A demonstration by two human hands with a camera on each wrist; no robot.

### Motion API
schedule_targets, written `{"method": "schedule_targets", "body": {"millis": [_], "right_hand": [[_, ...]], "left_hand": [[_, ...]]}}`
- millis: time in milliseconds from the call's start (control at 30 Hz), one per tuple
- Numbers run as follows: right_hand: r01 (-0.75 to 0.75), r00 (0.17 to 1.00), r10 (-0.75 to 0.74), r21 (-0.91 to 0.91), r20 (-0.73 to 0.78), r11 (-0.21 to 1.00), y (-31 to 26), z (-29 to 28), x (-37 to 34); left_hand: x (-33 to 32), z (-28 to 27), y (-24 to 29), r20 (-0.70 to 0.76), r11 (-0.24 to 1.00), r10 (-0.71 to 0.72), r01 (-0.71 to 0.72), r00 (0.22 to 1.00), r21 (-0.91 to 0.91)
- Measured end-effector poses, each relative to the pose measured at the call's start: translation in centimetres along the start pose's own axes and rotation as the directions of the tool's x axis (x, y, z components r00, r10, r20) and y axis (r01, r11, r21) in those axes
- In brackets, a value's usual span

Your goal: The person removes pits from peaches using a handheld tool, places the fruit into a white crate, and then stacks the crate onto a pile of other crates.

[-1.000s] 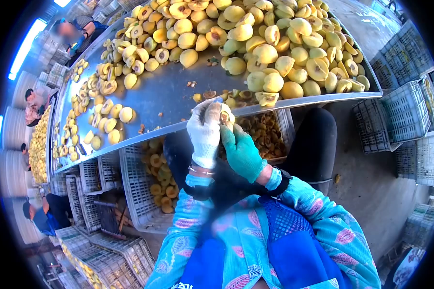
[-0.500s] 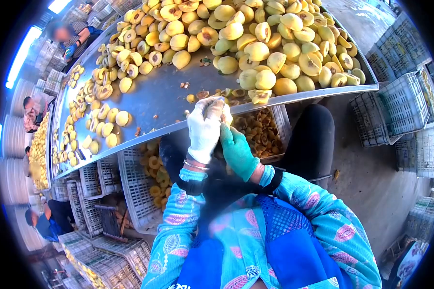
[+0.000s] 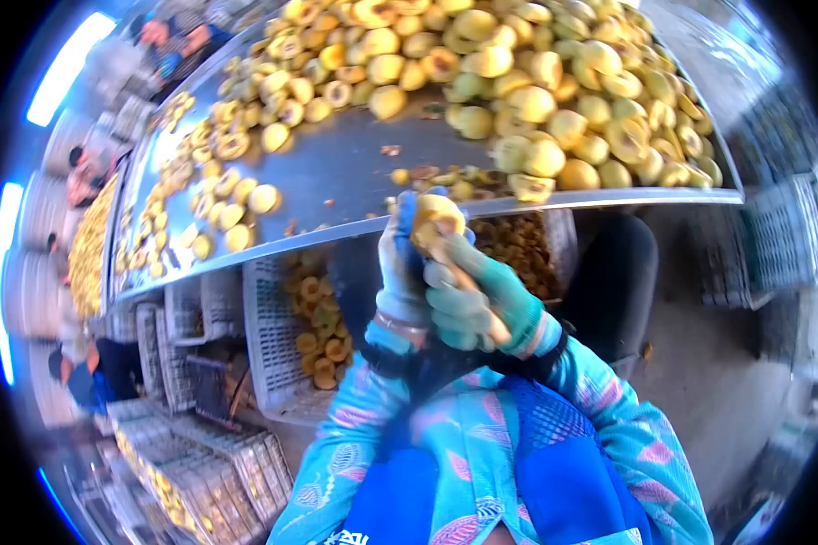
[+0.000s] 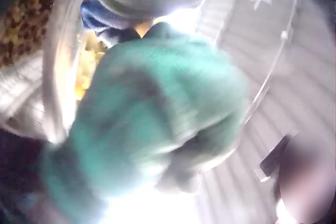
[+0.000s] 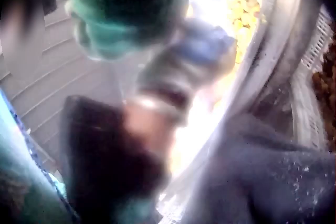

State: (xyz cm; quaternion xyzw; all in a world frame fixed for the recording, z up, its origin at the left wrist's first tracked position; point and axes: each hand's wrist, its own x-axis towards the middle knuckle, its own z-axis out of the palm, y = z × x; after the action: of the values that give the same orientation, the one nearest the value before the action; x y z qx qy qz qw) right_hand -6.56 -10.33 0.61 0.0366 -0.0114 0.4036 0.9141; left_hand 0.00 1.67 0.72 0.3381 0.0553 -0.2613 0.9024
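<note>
Two grips meet: the white-gloved left hand (image 3: 398, 277) grasps a cut yellow fruit (image 3: 438, 218); the green-gloved right hand (image 3: 500, 295) is wrapped round a tan, stick-like handle (image 3: 497, 329) angled toward it. Coring seems underway; the next move likely calls for steady fruit and a controlled twist. Beyond, the metal tabletop (image 3: 336, 159) bears heaped yellow fruit (image 3: 533, 104).

A yellow, rounded fruit piece (image 3: 440, 214) with a brownish hollow is held up near the counter's (image 3: 323, 177) near edge. A pale, stick-like handle (image 3: 461, 262) slants from it toward near right, partly covered.
</note>
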Motion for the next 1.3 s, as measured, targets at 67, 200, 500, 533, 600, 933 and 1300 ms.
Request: {"method": "schedule_targets", "body": {"millis": [67,200,500,533,600,933,1300], "right_hand": [[0.016,1.000,-0.015,-0.033,0.022,0.999,0.3,0.1,-1.0],[0.098,0.883,-0.086,0.001,-0.461,0.995,-1.6,-6.6,-2.8],[-0.173,0.763,-0.322,-0.658,-0.560,0.733,0.0,-1.6,1.5],[-0.197,0.739,-0.491,-0.845,-0.462,0.498,-0.4,-1.2,2.2],[-0.128,0.725,-0.632,-0.956,-0.273,0.265,-0.5,-1.4,4.7],[-0.294,0.625,-0.780,-0.915,0.037,-0.278,-1.2,-0.3,5.7],[0.028,0.574,-0.818,-0.997,-0.039,0.067,0.8,-2.0,4.9]], "left_hand": [[-2.0,-2.8,2.6,-0.160,0.762,0.500,-0.344,0.851,0.549],[-4.2,-7.3,14.9,0.014,-0.355,0.609,0.256,0.793,0.899],[8.6,-19.6,25.2,-0.209,-0.316,0.422,0.359,0.882,0.878],[7.1,-17.9,24.1,-0.203,0.095,0.381,0.181,0.902,0.979],[3.3,-12.4,20.0,0.041,0.662,0.263,-0.211,0.964,0.719],[2.5,-1.5,4.6,-0.016,0.753,0.490,-0.414,0.872,0.511],[2.7,-0.1,1.1,0.062,0.583,0.585,-0.472,0.809,0.662]]}}
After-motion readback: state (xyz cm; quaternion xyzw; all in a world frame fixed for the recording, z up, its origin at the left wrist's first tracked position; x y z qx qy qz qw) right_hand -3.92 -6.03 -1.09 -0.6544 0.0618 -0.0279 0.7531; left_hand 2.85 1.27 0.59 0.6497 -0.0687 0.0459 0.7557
